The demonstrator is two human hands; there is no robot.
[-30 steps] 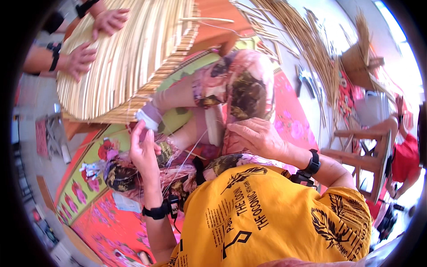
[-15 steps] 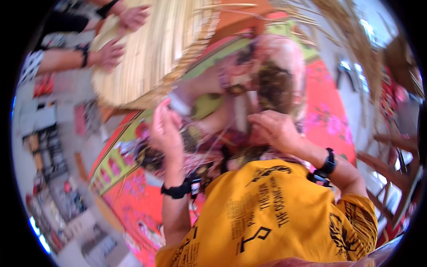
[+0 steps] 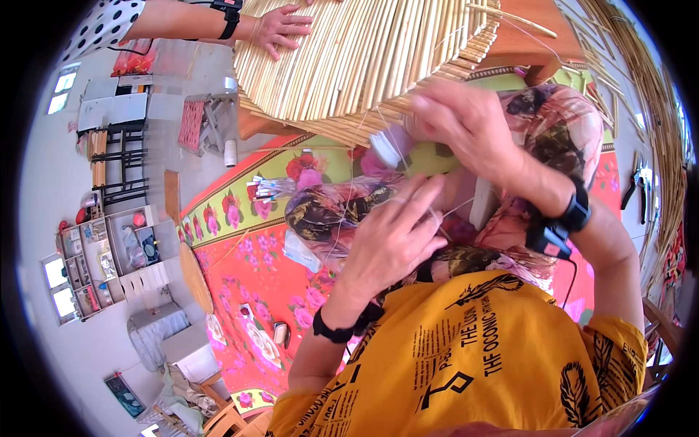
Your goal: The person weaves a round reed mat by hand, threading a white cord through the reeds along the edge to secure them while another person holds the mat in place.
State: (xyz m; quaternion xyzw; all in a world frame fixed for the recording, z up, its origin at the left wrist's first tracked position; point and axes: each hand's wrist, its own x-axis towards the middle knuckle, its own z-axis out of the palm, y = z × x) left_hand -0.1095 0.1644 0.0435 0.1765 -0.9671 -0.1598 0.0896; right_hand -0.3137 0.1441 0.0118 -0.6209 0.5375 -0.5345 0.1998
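My left hand (image 3: pixel 393 244) is over my lap, loosely bent fingers holding white thread (image 3: pixel 459 206). My right hand (image 3: pixel 473 138) is raised to the right of it, just below the edge of a round mat of pale reed sticks (image 3: pixel 335 62); its fingers are curled and blurred, and I cannot make out what they hold. Fine threads hang from the mat's edge down towards my hands and legs. My foot (image 3: pixel 387 149), in mauve and white, is under the mat's edge. A co-worker's hand (image 3: pixel 280 33) rests flat on the mat.
The mat lies on an orange wooden table (image 3: pixel 524 44). I sit on a red and green floral cloth (image 3: pixel 233 284). Black pliers (image 3: pixel 633 189) and long reed bundles (image 3: pixel 633 65) lie at the right, a wooden chair (image 3: pixel 659 320) behind me. Shelves (image 3: pixel 109 262) stand at the left.
My right hand has risen from my knee towards the mat's edge. My left hand has turned and reached inward, its fingers now among the threads. The view has swung leftward.
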